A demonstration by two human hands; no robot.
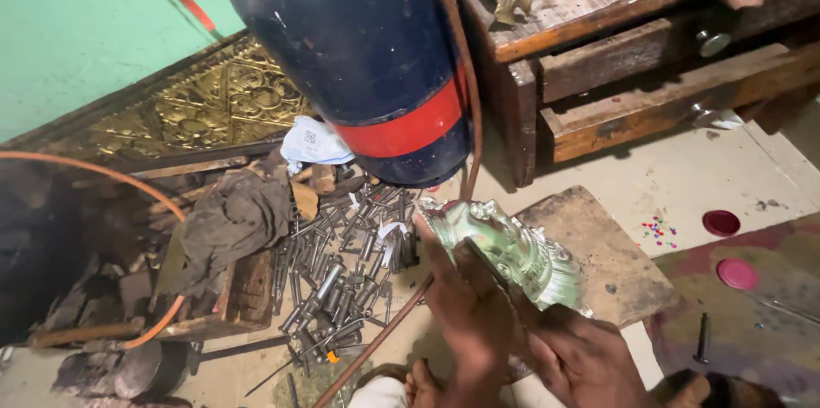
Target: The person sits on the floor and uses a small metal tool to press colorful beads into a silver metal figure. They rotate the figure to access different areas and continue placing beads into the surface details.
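A shiny greenish metal figure (512,246) with embossed relief lies tilted over a worn wooden block (606,246) on the floor. My left hand (465,297) grips its near left side, fingers wrapped on the edge. My right hand (581,357) holds its lower end from below right. Both hands touch the piece. Its underside is hidden by my hands.
A dark blue gas cylinder (359,41) with a red band stands just behind. Several steel punches (342,280) lie heaped at left beside a rag (231,220). Wooden drawers (649,58) are at the back right. Two red lids (722,223) rest on the floor at right. An orange hose (162,203) curves at left.
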